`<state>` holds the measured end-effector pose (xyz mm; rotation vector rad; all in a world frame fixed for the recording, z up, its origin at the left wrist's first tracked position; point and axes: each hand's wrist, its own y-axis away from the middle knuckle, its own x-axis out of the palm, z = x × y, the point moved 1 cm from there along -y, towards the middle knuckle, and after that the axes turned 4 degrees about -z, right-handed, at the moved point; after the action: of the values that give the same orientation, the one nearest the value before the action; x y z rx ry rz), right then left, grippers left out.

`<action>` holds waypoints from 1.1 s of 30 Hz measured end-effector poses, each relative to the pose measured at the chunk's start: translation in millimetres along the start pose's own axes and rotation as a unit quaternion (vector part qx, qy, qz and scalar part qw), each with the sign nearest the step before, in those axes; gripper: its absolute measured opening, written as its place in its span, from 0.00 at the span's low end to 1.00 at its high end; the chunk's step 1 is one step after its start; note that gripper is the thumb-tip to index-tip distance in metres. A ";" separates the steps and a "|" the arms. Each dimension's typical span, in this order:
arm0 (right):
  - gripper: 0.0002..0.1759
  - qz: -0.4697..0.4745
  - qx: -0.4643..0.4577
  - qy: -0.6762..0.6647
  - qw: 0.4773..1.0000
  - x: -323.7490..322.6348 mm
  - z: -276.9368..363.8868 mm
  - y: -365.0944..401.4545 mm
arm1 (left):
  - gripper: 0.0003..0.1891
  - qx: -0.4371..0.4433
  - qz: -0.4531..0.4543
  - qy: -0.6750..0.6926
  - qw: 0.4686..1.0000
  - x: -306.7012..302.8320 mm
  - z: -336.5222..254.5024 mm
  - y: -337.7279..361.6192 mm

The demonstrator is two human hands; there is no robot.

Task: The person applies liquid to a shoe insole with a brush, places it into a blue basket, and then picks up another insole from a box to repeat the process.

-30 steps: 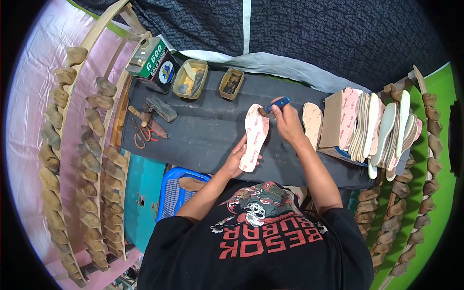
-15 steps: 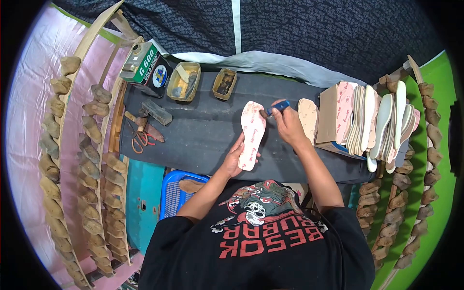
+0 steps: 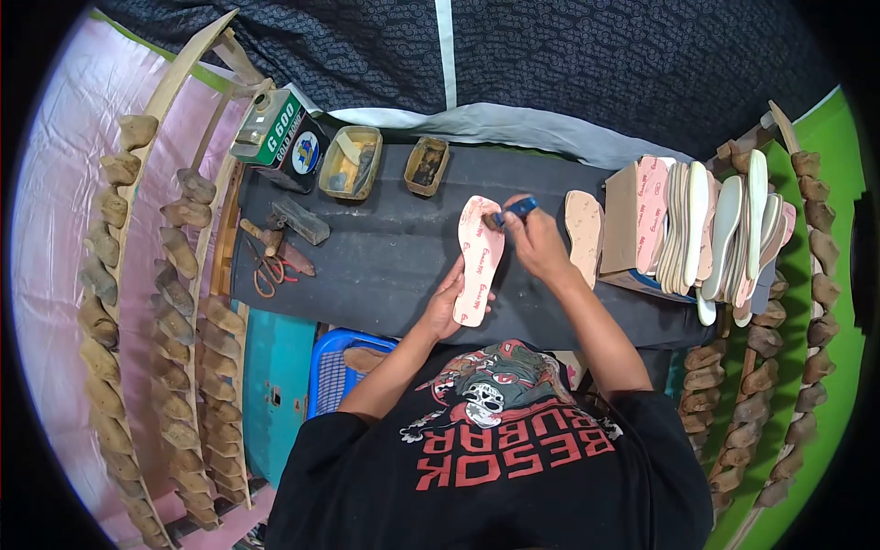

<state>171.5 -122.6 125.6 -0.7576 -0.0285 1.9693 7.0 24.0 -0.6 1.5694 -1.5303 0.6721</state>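
My left hand [image 3: 446,304] is closed round the lower edge of a pale insole [image 3: 478,266] printed with red lettering, held above the dark table. Brownish smears mark the wide upper end of the insole. In my right hand [image 3: 539,242] is a small blue-handled brush [image 3: 520,208], gripped near the handle. Its dark tip meets the upper right part of the insole. Just right of that hand, a second insole [image 3: 584,229] lies flat on the table, partly covered by my forearm.
At the back stand a glue can [image 3: 280,147] and two yellowish tubs [image 3: 352,192], [image 3: 427,189]. Scissors [image 3: 266,275] and a grey block [image 3: 301,221] lie left. Stacked insoles [image 3: 678,229] fill a box [image 3: 620,220] at right. Wooden shoe lasts [image 3: 98,275] line racks on both sides.
My right hand has moved slightly left, bringing the brush tip from the insole's right edge onto its upper face. My left hand keeps its hold on the insole.
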 end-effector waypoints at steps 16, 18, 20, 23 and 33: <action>0.11 0.010 -0.036 0.004 0.999 13.0 12.8 -1.6 | 0.38 -0.011 0.001 -0.019 1.000 -2.9 5.2 3.7; 0.10 0.028 -0.047 -0.007 0.998 14.7 14.1 0.1 | 0.38 -0.012 0.001 -0.023 1.000 -4.2 6.1 3.7; 0.10 0.031 -0.022 0.006 0.999 11.4 13.2 -8.1 | 0.38 -0.023 0.001 -0.032 0.999 -6.0 8.7 4.8; 0.10 0.028 -0.035 0.034 0.998 5.9 15.6 -12.7 | 0.38 -0.031 0.001 -0.051 0.998 -5.6 8.8 3.7; 0.10 0.065 -0.015 0.023 0.997 -2.4 20.6 -9.7 | 0.40 0.010 -0.021 -0.040 0.999 0.8 -0.1 4.2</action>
<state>169.3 -113.6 146.6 -0.8429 0.0206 2.0775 3.0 24.0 1.0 1.6559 -1.5495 0.6090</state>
